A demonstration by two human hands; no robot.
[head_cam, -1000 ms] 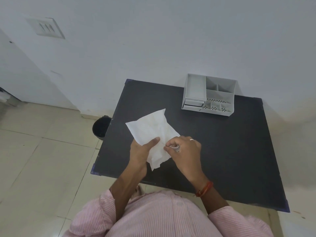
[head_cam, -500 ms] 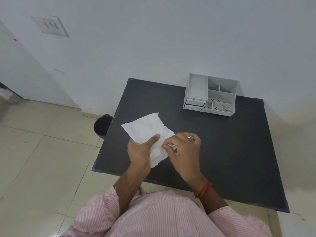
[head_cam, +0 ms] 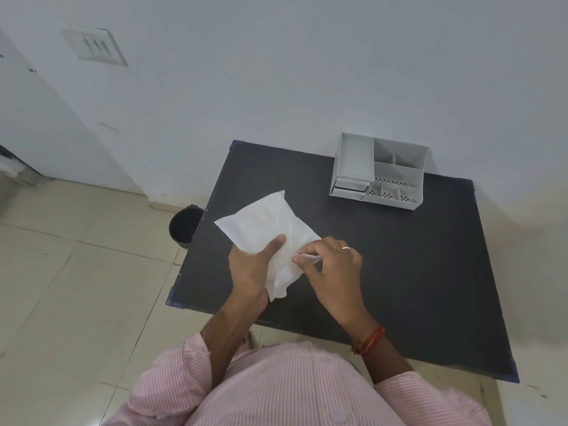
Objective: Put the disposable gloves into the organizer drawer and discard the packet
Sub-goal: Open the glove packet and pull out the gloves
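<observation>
White crinkled gloves packet point(head_cam: 264, 222), sealed-looking; left hand point(head_cam: 250, 265) thumb clamped atop, right hand point(head_cam: 330, 265) fingertips pinching near edge.

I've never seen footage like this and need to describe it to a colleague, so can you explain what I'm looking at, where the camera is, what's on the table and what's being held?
There is no machine here. A person wears a camera on the head, looking down at their own two bare hands, so you see pink striped sleeves at the bottom edge. In front is a dark table against a white wall. On its far side stands a grey organizer with open compartments and a small drawer at its lower left. Both hands hold a white packet above the table: the left hand grips it with the thumb on top, while the right hand pinches its edge, seemingly to open it. A black bin sits on the floor left of the table.
</observation>
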